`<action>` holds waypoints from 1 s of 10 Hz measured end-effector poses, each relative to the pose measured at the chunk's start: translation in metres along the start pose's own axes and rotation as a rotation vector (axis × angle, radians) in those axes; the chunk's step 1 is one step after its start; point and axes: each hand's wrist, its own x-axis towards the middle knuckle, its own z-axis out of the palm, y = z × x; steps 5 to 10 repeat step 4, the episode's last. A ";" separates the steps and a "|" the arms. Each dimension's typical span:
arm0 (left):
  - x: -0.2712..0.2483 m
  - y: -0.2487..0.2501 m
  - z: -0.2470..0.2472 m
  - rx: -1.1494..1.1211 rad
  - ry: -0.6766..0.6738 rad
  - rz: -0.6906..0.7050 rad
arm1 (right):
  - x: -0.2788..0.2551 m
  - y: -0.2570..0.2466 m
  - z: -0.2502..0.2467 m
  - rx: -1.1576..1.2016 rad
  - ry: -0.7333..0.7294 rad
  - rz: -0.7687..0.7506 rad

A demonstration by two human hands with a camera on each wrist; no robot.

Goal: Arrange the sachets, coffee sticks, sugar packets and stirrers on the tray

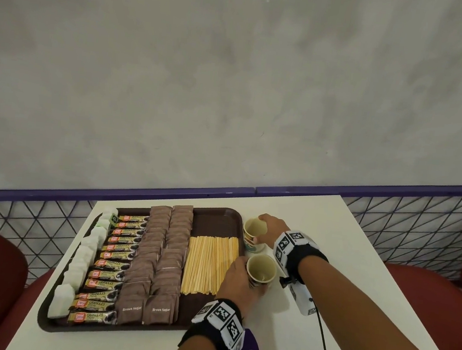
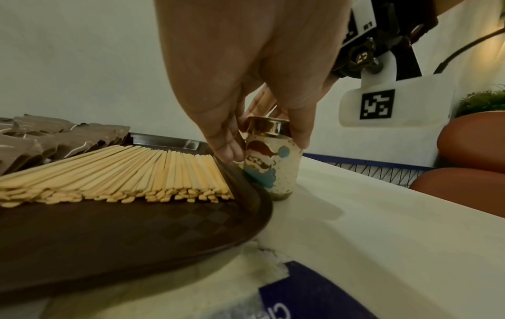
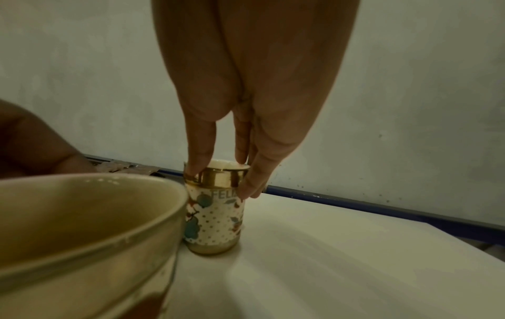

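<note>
A: Which step is this?

B: The laying-out looks done. On the brown tray [image 1: 214,215], from left to right, lie white sachets [image 1: 81,256], coffee sticks [image 1: 112,256], brown sugar packets [image 1: 154,257] and wooden stirrers [image 1: 208,265], all in rows

A: And the hands?

B: Both are on patterned paper cups standing on the white table [image 1: 342,270], just right of the tray. The left hand [image 1: 238,281] wraps the near cup [image 1: 260,269]. The right hand [image 3: 246,108] pinches the gilt rim of the far cup [image 3: 216,207] with its fingertips [image 3: 196,166]

A: Next?

B: Probably a tidy-up: lift or slide the cups upright, keeping the near one from nudging the tray's edge and the stirrers
</note>
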 end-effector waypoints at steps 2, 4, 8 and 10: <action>-0.001 -0.001 0.000 -0.036 -0.024 0.001 | -0.002 0.004 0.001 0.000 -0.019 -0.012; -0.003 -0.004 -0.016 -0.005 -0.064 -0.006 | -0.004 0.019 -0.001 0.086 0.022 0.006; -0.003 -0.004 -0.016 -0.005 -0.064 -0.006 | -0.004 0.019 -0.001 0.086 0.022 0.006; -0.003 -0.004 -0.016 -0.005 -0.064 -0.006 | -0.004 0.019 -0.001 0.086 0.022 0.006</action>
